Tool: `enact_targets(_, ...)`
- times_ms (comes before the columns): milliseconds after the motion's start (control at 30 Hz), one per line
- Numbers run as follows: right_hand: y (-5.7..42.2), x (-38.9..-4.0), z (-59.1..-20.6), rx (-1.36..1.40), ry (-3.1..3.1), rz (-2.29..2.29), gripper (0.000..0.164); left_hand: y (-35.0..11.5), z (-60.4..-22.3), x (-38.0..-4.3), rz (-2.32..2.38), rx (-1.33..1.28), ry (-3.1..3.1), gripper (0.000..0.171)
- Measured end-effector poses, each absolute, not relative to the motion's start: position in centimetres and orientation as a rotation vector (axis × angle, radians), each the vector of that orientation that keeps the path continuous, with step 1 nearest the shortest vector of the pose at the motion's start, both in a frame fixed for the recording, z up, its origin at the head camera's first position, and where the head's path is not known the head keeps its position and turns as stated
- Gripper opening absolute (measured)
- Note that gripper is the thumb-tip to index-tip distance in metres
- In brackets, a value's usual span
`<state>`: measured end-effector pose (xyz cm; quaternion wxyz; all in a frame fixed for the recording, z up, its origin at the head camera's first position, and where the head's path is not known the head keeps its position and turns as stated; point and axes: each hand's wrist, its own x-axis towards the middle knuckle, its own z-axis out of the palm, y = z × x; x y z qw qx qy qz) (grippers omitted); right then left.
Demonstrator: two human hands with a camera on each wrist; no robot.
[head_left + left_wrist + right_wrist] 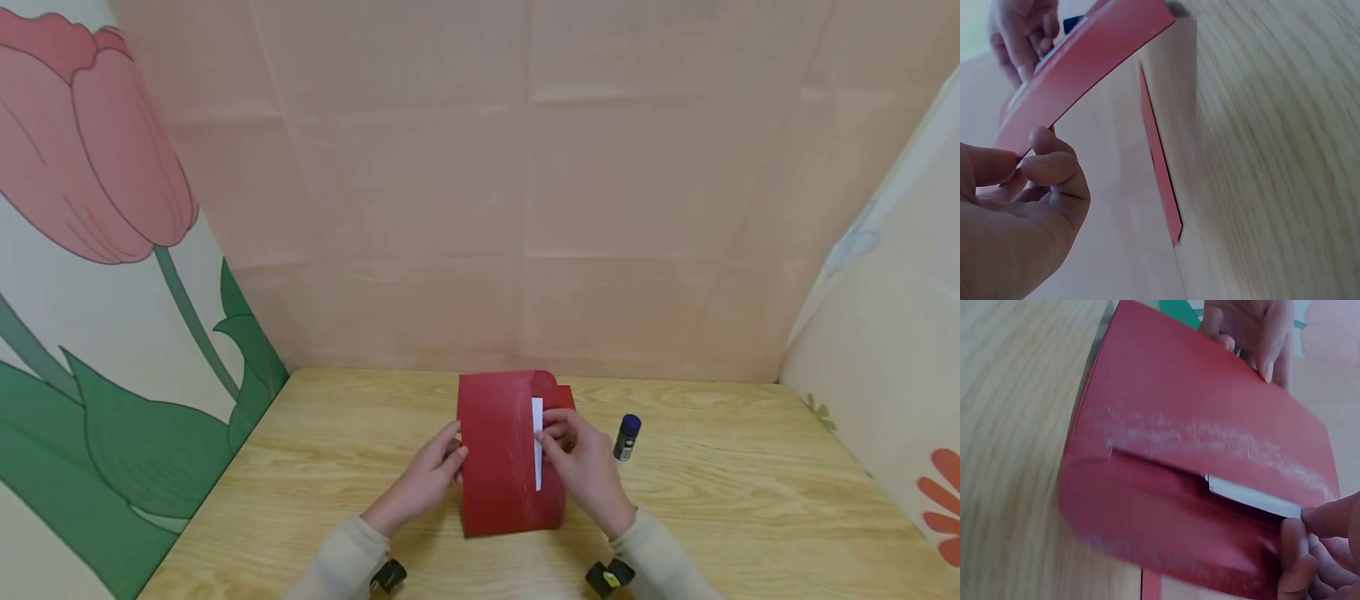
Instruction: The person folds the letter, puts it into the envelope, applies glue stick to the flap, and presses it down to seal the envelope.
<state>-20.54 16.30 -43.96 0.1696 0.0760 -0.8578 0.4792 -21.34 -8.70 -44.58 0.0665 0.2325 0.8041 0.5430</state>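
A red envelope (495,458) is held up off the wooden table, its rounded flap (1166,512) folded out to the right. Whitish smears run along the edge of its opening and on the flap. My left hand (431,471) pinches the envelope's left edge between thumb and fingers. From the opening sticks a narrow part of white paper (537,442); the rest of it is hidden inside. The thumb and fingers of my right hand (585,462) pinch this paper at its outer end, as the right wrist view shows.
A glue stick (627,437) with a dark blue cap stands to the right of my right hand. Behind the envelope, a flat red piece (1161,162) lies on the table (330,483). A pinkish cloth backdrop (420,208) hangs at the far edge.
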Motion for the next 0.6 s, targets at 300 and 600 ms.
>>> enact_targets(300,16.07,-20.64,-44.09,0.163,-2.455,1.569,0.015,-8.25,-45.01,-21.23,1.691,0.661,2.362,0.055)
enact_targets(600,16.39,-20.61,-43.25,0.046,-2.494,1.785,0.015,-8.13,-45.51,-21.25,1.678,0.679,2.351,0.053)
